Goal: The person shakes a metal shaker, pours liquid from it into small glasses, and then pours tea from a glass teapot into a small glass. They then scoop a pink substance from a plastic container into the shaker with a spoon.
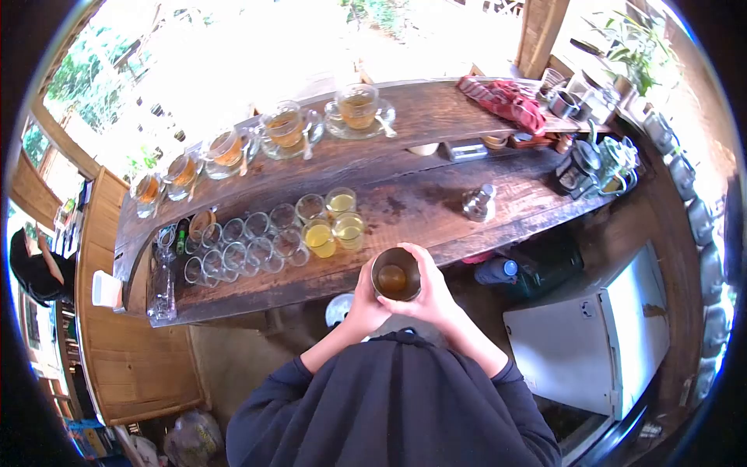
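Note:
A metal shaker tin (396, 268) is held in front of my body, its mouth facing up, with some brownish liquid at the bottom. My left hand (367, 305) wraps round its left side, and my right hand (432, 289) wraps round its right side. Just beyond it on the wooden counter, three glasses hold a yellow drink (319, 239). Rows of empty glasses (260, 252) stand to their left. On the raised ledge, several glass cups of amber drink (285, 128) sit on saucers with spoons.
A small glass flask (479, 204) stands on the counter at right, with a French press (580, 167) farther along. A red cloth (506, 101) lies on the ledge. A glass bottle (163, 280) is at far left. Below right is a white fridge (560, 350). Another person (39, 265) is at far left.

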Available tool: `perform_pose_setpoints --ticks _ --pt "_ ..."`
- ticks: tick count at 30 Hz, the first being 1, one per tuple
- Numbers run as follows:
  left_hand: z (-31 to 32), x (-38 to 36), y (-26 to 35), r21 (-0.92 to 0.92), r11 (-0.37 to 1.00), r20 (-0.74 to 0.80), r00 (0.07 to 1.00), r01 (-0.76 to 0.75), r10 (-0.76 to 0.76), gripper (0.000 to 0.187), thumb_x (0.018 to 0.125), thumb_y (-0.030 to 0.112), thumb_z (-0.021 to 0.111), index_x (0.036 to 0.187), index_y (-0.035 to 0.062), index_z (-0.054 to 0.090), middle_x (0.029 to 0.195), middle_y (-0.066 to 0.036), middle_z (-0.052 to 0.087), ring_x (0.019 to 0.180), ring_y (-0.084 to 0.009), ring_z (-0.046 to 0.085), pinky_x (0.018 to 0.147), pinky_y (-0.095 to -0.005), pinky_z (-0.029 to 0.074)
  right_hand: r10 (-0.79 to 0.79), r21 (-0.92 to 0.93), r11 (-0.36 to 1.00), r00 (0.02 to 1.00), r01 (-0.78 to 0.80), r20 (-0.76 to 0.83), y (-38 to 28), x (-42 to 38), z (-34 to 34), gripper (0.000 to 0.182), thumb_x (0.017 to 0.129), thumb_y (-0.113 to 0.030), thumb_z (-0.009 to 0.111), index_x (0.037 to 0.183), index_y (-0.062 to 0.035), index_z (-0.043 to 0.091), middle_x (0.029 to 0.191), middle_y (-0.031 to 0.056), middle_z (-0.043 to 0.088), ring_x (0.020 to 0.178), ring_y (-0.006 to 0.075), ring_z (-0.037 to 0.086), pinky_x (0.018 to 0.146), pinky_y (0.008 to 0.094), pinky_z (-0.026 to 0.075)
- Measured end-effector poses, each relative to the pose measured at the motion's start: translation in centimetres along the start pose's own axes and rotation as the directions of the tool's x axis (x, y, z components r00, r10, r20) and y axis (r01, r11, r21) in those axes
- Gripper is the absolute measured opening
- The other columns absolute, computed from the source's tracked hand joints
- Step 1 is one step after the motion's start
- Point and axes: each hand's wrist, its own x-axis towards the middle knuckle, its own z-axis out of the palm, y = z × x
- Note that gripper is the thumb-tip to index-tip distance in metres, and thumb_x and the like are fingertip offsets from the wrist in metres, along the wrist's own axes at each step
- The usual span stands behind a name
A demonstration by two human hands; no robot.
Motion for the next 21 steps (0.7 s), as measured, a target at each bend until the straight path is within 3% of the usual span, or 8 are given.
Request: perform_pose_setpoints --ticks 9,11,14,21 --pt "6.8 3.5 0.6 0.028 0.999 0.123 0.992 0.019 -0.022 0.072 0.07 0.007 0.074 0.132 0.005 0.038 0.126 -0.013 0.047 0.119 -0.0272 0.048 0.1 -0.0375 0.039 0.064 -0.047 0.996 0.991 -0.07 -0.119 2.3 -2.0 -6.5 0.093 0.06 -0.035 0.086 0.13 0.0017 0.038 0.123 0.0196 0.051 0.112 0.0314 0.054 0.097 0.0383 0.043" --pt "8.0 4.1 1.0 0.016 0.999 0.167 0.986 0.027 -0.03 0.074 0.069 0.004 0.074 0.133 0.0058 0.037 0.127 -0.012 0.048 0.12 -0.0252 0.048 0.1 -0.0366 0.04 0.161 -0.019 0.987 0.984 -0.163 -0.079 2.3 -2.1 -7.8 0.092 0.061 -0.032 0.085 0.131 0.0024 0.036 0.128 0.0219 0.046 0.121 0.0329 0.047 0.102 0.0389 0.038" --pt "10.1 5.4 1.1 -0.116 0.99 0.218 0.974 0.085 -0.058 0.079 0.066 -0.002 0.075 0.135 0.0058 0.035 0.131 -0.011 0.047 0.122 -0.0218 0.047 0.102 -0.0347 0.039 0.166 -0.043 0.984 0.979 -0.172 -0.12 3.3 -2.4 -9.6 0.092 0.062 -0.032 0.085 0.131 0.004 0.035 0.128 0.0228 0.045 0.122 0.0338 0.046 0.103 0.0387 0.036" --pt "16.0 9.4 0.6 -0.143 0.989 0.316 0.949 0.041 0.006 0.078 0.071 -0.002 0.071 0.138 0.0067 0.032 0.134 -0.011 0.045 0.123 -0.0225 0.046 0.103 -0.0353 0.038 0.247 -0.098 0.96 0.958 -0.262 -0.147 5.5 -2.1 -15.5 0.097 0.063 -0.033 0.084 0.134 0.0047 0.031 0.131 0.0233 0.043 0.124 0.034 0.043 0.106 0.0382 0.034"
